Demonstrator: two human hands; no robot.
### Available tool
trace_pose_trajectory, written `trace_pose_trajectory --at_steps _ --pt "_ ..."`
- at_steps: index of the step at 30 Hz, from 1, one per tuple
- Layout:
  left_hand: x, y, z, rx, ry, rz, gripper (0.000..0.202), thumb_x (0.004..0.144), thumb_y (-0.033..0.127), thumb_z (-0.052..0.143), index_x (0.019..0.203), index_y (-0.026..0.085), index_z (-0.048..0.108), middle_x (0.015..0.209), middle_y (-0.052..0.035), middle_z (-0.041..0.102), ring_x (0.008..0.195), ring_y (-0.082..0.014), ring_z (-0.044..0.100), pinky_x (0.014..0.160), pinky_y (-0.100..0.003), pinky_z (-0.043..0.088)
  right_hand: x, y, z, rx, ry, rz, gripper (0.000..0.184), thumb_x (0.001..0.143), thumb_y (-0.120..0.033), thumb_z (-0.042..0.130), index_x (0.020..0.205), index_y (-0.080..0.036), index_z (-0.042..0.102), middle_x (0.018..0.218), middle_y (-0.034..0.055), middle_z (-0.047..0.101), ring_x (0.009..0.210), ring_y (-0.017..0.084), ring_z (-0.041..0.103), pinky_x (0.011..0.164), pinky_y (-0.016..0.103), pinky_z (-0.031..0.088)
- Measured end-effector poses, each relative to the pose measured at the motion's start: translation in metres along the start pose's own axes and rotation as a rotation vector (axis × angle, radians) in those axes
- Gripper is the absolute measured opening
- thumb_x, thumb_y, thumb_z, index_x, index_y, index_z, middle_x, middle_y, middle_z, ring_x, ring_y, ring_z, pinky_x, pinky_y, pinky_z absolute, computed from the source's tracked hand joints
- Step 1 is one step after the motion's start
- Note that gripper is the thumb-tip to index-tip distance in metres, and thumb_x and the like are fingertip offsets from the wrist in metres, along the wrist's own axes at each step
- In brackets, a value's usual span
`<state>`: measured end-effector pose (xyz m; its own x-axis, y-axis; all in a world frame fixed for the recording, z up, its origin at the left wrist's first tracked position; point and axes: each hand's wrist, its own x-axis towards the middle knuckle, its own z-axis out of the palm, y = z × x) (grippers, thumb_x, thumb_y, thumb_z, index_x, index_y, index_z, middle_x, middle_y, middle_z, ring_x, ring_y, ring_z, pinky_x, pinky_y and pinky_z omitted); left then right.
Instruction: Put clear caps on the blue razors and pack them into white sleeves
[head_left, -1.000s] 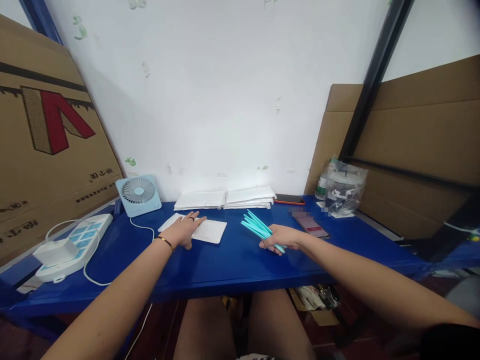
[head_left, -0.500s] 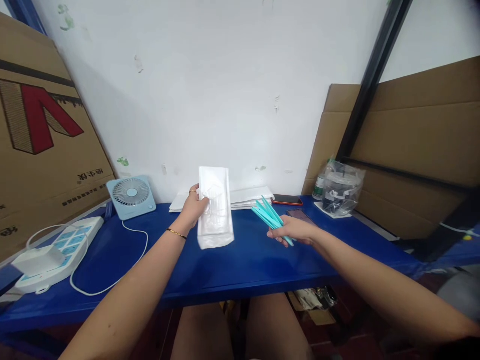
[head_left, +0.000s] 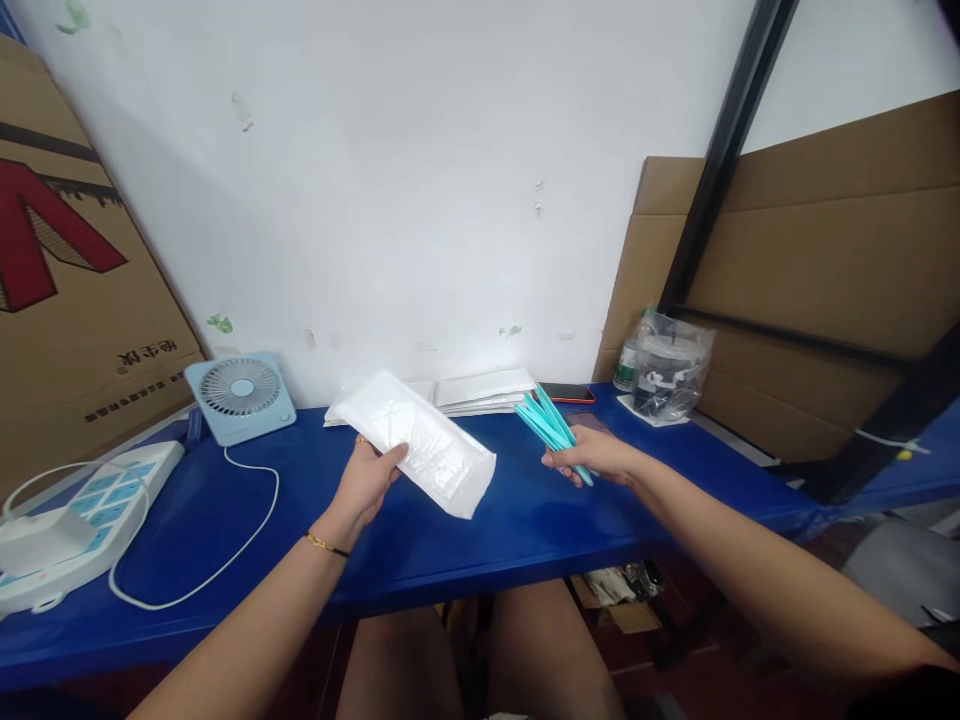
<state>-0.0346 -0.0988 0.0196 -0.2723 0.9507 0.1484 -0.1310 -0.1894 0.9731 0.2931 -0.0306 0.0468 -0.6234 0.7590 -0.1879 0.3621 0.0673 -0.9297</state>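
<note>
My left hand [head_left: 369, 478] grips a white padded mailer [head_left: 431, 440] by its near long edge, thumb on top. The mailer is tilted above the table, its lower end slanting down to the right. In my right hand [head_left: 589, 455] is a bundle of several thin turquoise sticks [head_left: 550, 425], fanned out a little and pointing up to the left. What kind of sticks they are I cannot make out. Behind both hands, a stack of white mailers [head_left: 487, 392] lies against the wall, partly covered by the held one.
On the blue table [head_left: 450, 560] a light blue fan [head_left: 244, 395] and a white power strip [head_left: 105, 510] with a cable stand left. A phone [head_left: 566, 393] lies at the back. To the right are a bottle [head_left: 626, 365] and a bagged cup [head_left: 667, 375]. Cardboard [head_left: 847, 240] flanks both sides.
My left hand has turned the mailer from upright to a slant, its lower end swinging right. The bundle in my right hand stays nearly where it was. The view has shifted slightly right.
</note>
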Motion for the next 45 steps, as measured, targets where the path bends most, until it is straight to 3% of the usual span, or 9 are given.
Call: trace_pose_trajectory --at_steps 5,6,10,15,18,23,30,37,45 --pt "-0.015 -0.014 -0.040 0.581 0.316 0.120 0.082 0.066 0.046 0.070 0.132 0.022 0.028 0.140 -0.0150 0.032 0.130 -0.0319 0.031 0.104 -0.052 0.029 -0.004 -0.002 -0.004 -0.072 0.001 0.013 0.036 0.065 -0.047 0.069 0.067 -0.013 0.056 0.055 -0.0006 0.054 0.044 0.010 0.051 0.043 0.021 0.042" --pt "-0.014 -0.010 -0.047 0.742 0.246 0.239 0.093 0.063 0.048 0.071 0.137 0.023 0.022 0.145 -0.0141 0.023 0.134 -0.0331 0.021 0.108 -0.052 0.023 -0.004 -0.002 -0.005 -0.090 -0.013 0.016 0.035 0.066 -0.046 0.068 0.066 -0.013 0.056 0.055 -0.0007 0.054 0.045 0.010 0.051 0.043 0.021 0.042" --pt "0.004 0.008 -0.045 1.223 -0.678 0.481 0.113 0.044 0.056 0.077 0.141 0.031 0.022 0.151 -0.0058 0.014 0.137 -0.0367 0.003 0.110 -0.053 0.014 0.001 -0.005 -0.002 -0.164 -0.082 0.024 0.032 0.066 -0.043 0.068 0.065 -0.013 0.056 0.054 -0.0014 0.054 0.043 0.009 0.051 0.042 0.020 0.041" --pt "0.039 0.007 0.004 1.428 -1.046 0.393 0.118 0.042 0.052 0.076 0.142 0.027 0.019 0.142 -0.0108 0.033 0.133 -0.0380 0.019 0.106 -0.052 0.020 0.011 -0.009 0.010 -0.259 -0.149 0.021 0.027 0.068 -0.040 0.067 0.072 -0.014 0.059 0.055 -0.0021 0.054 0.043 0.008 0.050 0.041 0.019 0.040" --pt "0.047 0.002 0.024 1.454 -1.038 0.431 0.098 0.046 0.040 0.073 0.135 0.024 0.036 0.121 -0.0108 0.052 0.115 -0.0328 0.045 0.102 -0.046 0.029 0.013 -0.010 0.013 -0.323 -0.163 0.028 0.027 0.068 -0.040 0.066 0.071 -0.015 0.057 0.055 -0.0022 0.054 0.045 0.008 0.050 0.042 0.019 0.041" --pt "0.045 0.006 0.032 1.297 -0.933 0.497 0.046 0.055 0.033 0.063 0.098 0.019 0.060 0.098 -0.0055 0.058 0.093 -0.0240 0.054 0.082 -0.030 0.042 0.012 -0.011 0.013 -0.469 -0.108 0.018 0.028 0.071 -0.041 0.062 0.076 -0.015 0.055 0.059 -0.0005 0.057 0.046 0.009 0.051 0.044 0.019 0.040" --pt "0.043 0.019 0.031 1.103 -0.866 0.302 0.049 0.059 0.031 0.059 0.106 0.021 0.050 0.089 0.0001 0.059 0.075 -0.0186 0.056 0.065 -0.026 0.041 0.017 -0.014 0.023 -0.957 0.086 -0.105 0.020 0.074 -0.035 0.059 0.082 -0.018 0.063 0.076 0.0033 0.065 0.064 0.015 0.058 0.053 0.021 0.036" --pt "0.035 0.014 0.033 1.099 -0.833 0.403 0.064 0.056 0.030 0.062 0.118 0.022 0.045 0.102 -0.0035 0.057 0.086 -0.0223 0.057 0.075 -0.029 0.042 0.017 -0.011 0.035 -1.364 0.241 -0.070 0.016 0.075 -0.026 0.053 0.088 -0.021 0.060 0.087 0.0065 0.067 0.078 0.023 0.062 0.058 0.025 0.038" --pt "0.033 0.016 0.031 1.077 -0.806 0.420 0.069 0.058 0.030 0.063 0.123 0.022 0.041 0.113 -0.0048 0.054 0.096 -0.0229 0.055 0.082 -0.030 0.043 0.017 0.000 0.033 -1.377 0.246 -0.062 0.014 0.078 -0.027 0.049 0.087 -0.022 0.058 0.085 0.0049 0.067 0.077 0.022 0.063 0.059 0.026 0.040"
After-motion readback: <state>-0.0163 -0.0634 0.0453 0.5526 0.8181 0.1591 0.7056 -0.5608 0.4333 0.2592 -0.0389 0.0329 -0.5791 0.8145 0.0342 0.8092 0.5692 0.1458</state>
